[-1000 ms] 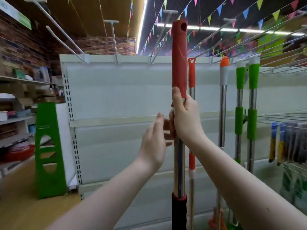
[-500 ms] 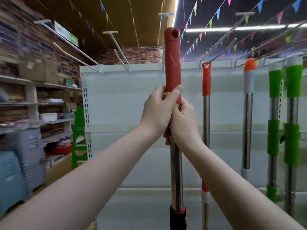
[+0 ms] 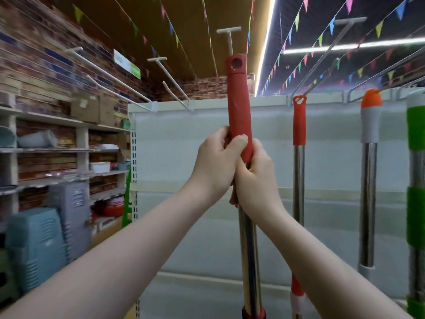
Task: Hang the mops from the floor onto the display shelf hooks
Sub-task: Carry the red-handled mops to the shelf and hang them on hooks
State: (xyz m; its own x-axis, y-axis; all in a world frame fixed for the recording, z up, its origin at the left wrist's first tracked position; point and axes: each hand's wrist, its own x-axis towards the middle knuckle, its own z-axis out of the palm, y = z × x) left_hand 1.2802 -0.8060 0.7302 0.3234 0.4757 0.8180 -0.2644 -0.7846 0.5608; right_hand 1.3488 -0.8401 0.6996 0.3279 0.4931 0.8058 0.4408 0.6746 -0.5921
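Both hands clench one mop: the left hand (image 3: 215, 163) wraps the lower end of its red grip (image 3: 238, 107), thumb across the front. The right hand (image 3: 256, 180) curls round just beneath, touching the left, where the red meets the steel shaft (image 3: 249, 249). The mop stands upright before the display shelf (image 3: 184, 139), its hanging hole (image 3: 235, 63) just under a white T-ended hook (image 3: 229, 40).

To the right, a red-handled mop (image 3: 299, 120) hangs from a hook. An orange-capped mop (image 3: 370, 125) and a green-handled mop (image 3: 415, 130) stand further right, their tops at the hook rail.

A green-and-white sign (image 3: 127, 63) on the brick wall is too blurred to read. So is the pale label on a closed cardboard box (image 3: 92, 109) on the side shelving. Below it sit a grey tub (image 3: 38, 139) lying on its side, a white tray (image 3: 100, 166) and a red basin (image 3: 113, 207); their contents cannot be told. Blue-grey slatted plastic bins (image 3: 34, 247) are stacked lower left.
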